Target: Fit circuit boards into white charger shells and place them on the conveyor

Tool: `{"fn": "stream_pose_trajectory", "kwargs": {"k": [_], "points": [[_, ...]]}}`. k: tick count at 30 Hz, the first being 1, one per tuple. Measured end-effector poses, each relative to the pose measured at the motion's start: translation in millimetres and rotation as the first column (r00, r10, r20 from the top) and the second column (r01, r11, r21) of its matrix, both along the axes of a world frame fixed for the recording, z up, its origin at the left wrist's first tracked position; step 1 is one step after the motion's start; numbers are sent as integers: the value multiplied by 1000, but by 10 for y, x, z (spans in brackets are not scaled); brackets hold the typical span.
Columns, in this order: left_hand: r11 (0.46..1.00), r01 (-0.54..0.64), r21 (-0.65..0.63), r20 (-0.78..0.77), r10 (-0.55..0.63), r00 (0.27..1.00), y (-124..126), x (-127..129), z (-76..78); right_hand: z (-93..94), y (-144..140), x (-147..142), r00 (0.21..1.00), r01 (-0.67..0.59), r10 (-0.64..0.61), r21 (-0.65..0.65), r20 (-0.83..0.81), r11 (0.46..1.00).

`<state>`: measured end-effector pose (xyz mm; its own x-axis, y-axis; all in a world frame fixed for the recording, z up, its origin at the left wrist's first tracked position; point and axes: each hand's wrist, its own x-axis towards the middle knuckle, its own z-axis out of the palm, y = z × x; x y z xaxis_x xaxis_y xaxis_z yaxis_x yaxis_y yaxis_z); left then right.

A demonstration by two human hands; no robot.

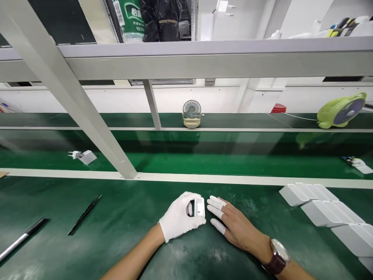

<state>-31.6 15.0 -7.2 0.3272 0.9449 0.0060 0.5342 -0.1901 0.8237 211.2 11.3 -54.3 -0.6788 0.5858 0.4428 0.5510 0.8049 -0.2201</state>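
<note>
My left hand point(181, 217), in a white glove, grips a small white plastic housing point(199, 207) between thumb and fingers, just above the green bench. The housing is a rounded box; its upward face looks hollow, with a small dark slot low inside. Just right of it is my right hand point(230, 221), palm down with the fingers stretched out and spread. White finger cots cover several of its fingertips, and a watch point(279, 252) is on the wrist. Between the right fingertips and the housing there is a narrow gap.
Rows of white plastic boxes point(323, 206) stand at the right. A black pen point(84, 215) and a silver-black pen-like tool point(23, 239) lie at the left. Beyond the pale rail point(218, 178), a green belt-like surface point(180, 163) carries a white plug adapter point(87, 157). A slanted post point(84, 105) rises at left.
</note>
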Motion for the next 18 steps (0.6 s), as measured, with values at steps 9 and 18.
{"fn": "stream_pose_trajectory", "kwargs": {"k": [9,18], "points": [[998,-22,-56,-36,20,999,4,38,75,-8,5,29,1000,-10,10,-37,-21,999],[1000,18,-11,-157,-20,987,16,11,-11,31,17,26,1000,-9,8,-58,-27,998]]}}
